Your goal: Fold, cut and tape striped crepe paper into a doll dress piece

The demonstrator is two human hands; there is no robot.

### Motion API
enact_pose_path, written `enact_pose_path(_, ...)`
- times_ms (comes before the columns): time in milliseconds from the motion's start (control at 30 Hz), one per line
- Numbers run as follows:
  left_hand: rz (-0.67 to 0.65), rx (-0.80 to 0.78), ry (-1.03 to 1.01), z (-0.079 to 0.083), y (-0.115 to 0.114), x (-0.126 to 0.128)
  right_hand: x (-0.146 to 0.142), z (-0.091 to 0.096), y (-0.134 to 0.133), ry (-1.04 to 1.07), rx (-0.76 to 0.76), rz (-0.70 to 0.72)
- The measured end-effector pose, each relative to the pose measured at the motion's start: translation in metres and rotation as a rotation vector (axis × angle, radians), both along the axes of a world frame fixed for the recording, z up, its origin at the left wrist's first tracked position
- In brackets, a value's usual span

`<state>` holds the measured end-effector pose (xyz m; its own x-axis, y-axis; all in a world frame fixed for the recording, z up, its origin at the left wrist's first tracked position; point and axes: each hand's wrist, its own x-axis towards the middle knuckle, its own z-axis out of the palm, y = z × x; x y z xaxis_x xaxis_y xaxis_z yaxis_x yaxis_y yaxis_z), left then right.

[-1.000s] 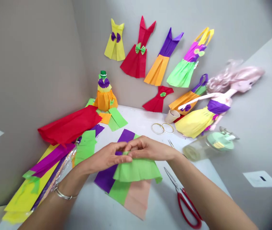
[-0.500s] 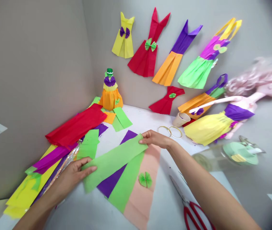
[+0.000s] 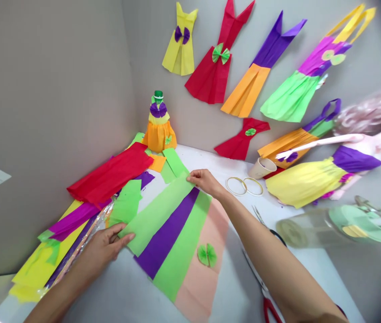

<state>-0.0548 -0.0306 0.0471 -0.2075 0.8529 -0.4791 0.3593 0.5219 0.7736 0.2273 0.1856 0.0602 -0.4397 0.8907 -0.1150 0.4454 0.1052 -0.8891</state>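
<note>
Left hand point(image 3: 101, 250) and right hand point(image 3: 204, 182) hold green paper point(image 3: 157, 220), probably crepe

Red-handled scissors point(image 3: 270, 310) are lying half-hidden behind the right forearm point(image 3: 271, 255) and running off the bottom edge, while a pink-haired doll point(image 3: 355, 157) is blurring past the right edge.

No legible text, labels or signs
</note>
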Motion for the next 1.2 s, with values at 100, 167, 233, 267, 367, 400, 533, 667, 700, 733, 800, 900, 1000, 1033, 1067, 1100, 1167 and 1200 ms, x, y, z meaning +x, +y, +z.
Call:
enact_pose_path(100, 0.012, 0.018, 0.034, -0.003, -0.001, -0.002, -0.004, -0.004, 0.005, -0.041, 0.029, 0.005)
enact_pose_path(167, -0.037, 0.061, 0.107, -0.003, -0.001, -0.003, -0.007, -0.009, 0.008, -0.080, 0.047, 0.003)
enact_pose_path(233, -0.114, 0.100, 0.176, -0.001, -0.001, -0.003, -0.010, -0.014, 0.010, -0.125, 0.064, -0.004)
enact_pose_path(267, -0.145, 0.108, 0.203, 0.000, -0.001, -0.002, -0.011, -0.017, 0.011, -0.147, 0.073, -0.009)
enact_pose_path(367, -0.206, 0.113, 0.249, 0.002, 0.000, 0.001, -0.016, -0.022, 0.013, -0.199, 0.102, -0.013)
enact_pose_path(400, -0.218, 0.123, 0.259, 0.002, 0.000, 0.001, -0.018, -0.023, 0.013, -0.209, 0.112, -0.010)
enact_pose_path(533, -0.218, 0.177, 0.285, -0.002, -0.001, -0.004, -0.019, -0.024, 0.011, -0.227, 0.144, 0.001)
enact_pose_path(667, -0.213, 0.190, 0.319, -0.006, -0.003, -0.010, -0.015, -0.026, 0.013, -0.232, 0.155, -0.005)
enact_pose_path(700, -0.215, 0.199, 0.321, -0.007, -0.003, -0.011, -0.014, -0.027, 0.015, -0.231, 0.153, -0.006)
enact_pose_path(733, -0.217, 0.209, 0.320, -0.008, -0.004, -0.011, -0.013, -0.028, 0.017, -0.229, 0.151, -0.006)
enact_pose_path(800, -0.214, 0.222, 0.314, -0.009, -0.004, -0.012, -0.012, -0.028, 0.022, -0.220, 0.146, 0.001)
enact_pose_path(900, -0.195, 0.220, 0.303, -0.013, -0.002, -0.013, -0.012, -0.025, 0.032, -0.207, 0.142, 0.028)
enact_pose_path(1000, -0.192, 0.205, 0.294, -0.017, -0.001, -0.016, -0.015, -0.022, 0.041, -0.207, 0.139, 0.072)
enact_pose_path(1033, -0.199, 0.197, 0.292, -0.018, -0.001, -0.017, -0.017, -0.021, 0.043, -0.210, 0.139, 0.088)
enact_pose_path(1067, -0.211, 0.187, 0.292, -0.019, -0.001, -0.018, -0.018, -0.021, 0.045, -0.215, 0.140, 0.103)
enact_pose_path(1100, -0.223, 0.177, 0.295, -0.020, -0.002, -0.019, -0.020, -0.021, 0.047, -0.221, 0.142, 0.113)
enact_pose_path(1167, -0.240, 0.158, 0.313, -0.023, -0.003, -0.021, -0.023, -0.023, 0.049, -0.232, 0.150, 0.123)
enact_pose_path(1200, -0.249, 0.151, 0.321, -0.024, -0.003, -0.022, -0.025, -0.024, 0.049, -0.238, 0.154, 0.124)
